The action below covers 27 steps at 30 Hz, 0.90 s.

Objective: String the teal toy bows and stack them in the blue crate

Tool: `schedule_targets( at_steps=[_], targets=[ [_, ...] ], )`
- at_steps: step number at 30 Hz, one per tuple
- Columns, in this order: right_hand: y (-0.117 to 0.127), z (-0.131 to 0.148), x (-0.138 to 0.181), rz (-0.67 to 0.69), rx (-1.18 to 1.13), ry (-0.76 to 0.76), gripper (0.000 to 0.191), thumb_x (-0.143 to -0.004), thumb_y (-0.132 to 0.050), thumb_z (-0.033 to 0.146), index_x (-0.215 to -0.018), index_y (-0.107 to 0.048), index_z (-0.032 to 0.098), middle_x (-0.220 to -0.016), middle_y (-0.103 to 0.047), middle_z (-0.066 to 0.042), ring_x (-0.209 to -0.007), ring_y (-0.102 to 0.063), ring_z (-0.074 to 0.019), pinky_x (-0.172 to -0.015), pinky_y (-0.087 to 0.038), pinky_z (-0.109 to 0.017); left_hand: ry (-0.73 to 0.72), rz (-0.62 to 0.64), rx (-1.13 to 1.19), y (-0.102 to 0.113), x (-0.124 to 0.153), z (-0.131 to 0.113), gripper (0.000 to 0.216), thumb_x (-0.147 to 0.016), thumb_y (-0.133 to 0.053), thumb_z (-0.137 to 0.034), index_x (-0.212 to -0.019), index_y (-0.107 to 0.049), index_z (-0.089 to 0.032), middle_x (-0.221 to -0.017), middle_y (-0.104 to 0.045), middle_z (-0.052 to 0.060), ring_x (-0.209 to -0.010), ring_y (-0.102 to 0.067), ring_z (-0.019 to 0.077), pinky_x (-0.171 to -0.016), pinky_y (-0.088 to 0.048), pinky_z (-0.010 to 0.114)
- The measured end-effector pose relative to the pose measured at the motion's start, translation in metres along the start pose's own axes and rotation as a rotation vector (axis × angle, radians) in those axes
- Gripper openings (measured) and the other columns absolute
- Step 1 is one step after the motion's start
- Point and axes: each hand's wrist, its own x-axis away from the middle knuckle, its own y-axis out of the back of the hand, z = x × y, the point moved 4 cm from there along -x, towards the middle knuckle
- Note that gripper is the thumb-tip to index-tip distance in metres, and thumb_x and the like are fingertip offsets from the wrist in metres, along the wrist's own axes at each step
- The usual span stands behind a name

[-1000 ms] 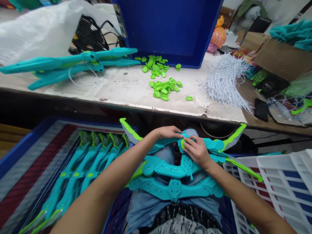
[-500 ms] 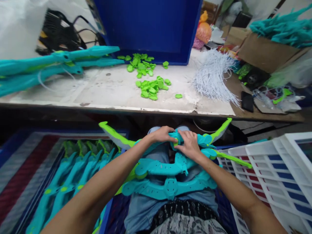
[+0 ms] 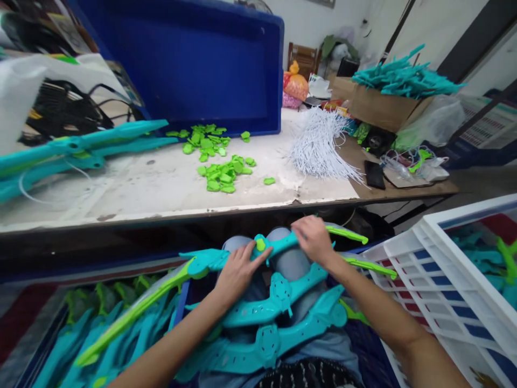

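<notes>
A teal toy bow with lime-green tips [image 3: 278, 242] lies across my knees, tilted down to the left. My left hand [image 3: 238, 269] lies on its grip with the fingers stretched toward a small green piece [image 3: 260, 244] set in it. My right hand [image 3: 313, 240] is closed over the right part of the bow. Two more teal bow frames [image 3: 283, 291] rest on my lap beneath it.
On the worktable [image 3: 133, 188] lie small green pieces [image 3: 220, 175], white strings [image 3: 319, 145], teal bows [image 3: 81, 148] and a blue bin [image 3: 181, 64]. A blue crate of finished bows [image 3: 81, 328] stands at my left, a white crate [image 3: 452, 269] at my right. A cardboard box of teal parts [image 3: 388, 102] sits far right.
The bow has swung lower and tilted down toward the left crate. My left hand has slid onto its grip and opened; my right stays on it. The view has turned right.
</notes>
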Motion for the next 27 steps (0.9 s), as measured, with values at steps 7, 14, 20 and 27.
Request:
schedule_targets(
  at_steps=[7,14,20,27],
  targets=[
    [0.054,-0.174,-0.076,-0.013,0.22,-0.74,0.027,-0.085,-0.051,0.017,-0.101,-0.071,0.01,-0.103,-0.069,-0.018,-0.101,-0.061,-0.029,-0.088,-0.043,-0.038,0.029,-0.119,0.073,0.001,0.015,-0.004,0.042,-0.087,-0.056,-0.024,-0.129,-0.054,-0.027,-0.152,-0.023,0.018,-0.133,-0.033,0.0417,-0.095,-0.043,0.055],
    [0.046,-0.213,-0.1,-0.009,0.101,-0.837,0.03,-0.07,-0.06,0.007,-0.097,-0.073,0.009,-0.097,-0.071,-0.017,-0.1,-0.063,-0.0281,-0.089,-0.045,-0.037,-0.046,-0.175,0.21,0.017,-0.002,-0.034,0.031,-0.089,-0.052,-0.025,-0.118,-0.06,-0.018,-0.135,-0.049,0.018,-0.127,-0.041,0.0351,-0.099,-0.043,0.053],
    [0.069,-0.18,-0.024,-0.004,-0.108,-0.831,0.018,-0.071,-0.063,0.017,-0.085,-0.073,0.014,-0.079,-0.072,-0.008,-0.08,-0.066,-0.0206,-0.075,-0.05,-0.031,-0.1,0.28,0.623,0.001,-0.013,-0.087,0.044,-0.088,-0.053,-0.035,-0.128,-0.053,-0.016,-0.119,-0.06,0.015,-0.106,-0.058,0.0263,-0.091,-0.05,0.041],
    [0.081,-0.126,0.129,-0.138,-0.779,-0.955,0.033,-0.058,-0.076,0.045,-0.07,-0.066,0.016,-0.059,-0.064,-0.002,-0.051,-0.054,-0.0122,-0.049,-0.043,-0.024,-0.094,0.643,0.932,0.005,-0.025,-0.094,0.028,-0.088,-0.051,-0.036,-0.104,-0.067,-0.02,-0.101,-0.066,0.007,-0.096,-0.061,0.0215,-0.086,-0.048,0.032]
  ],
)
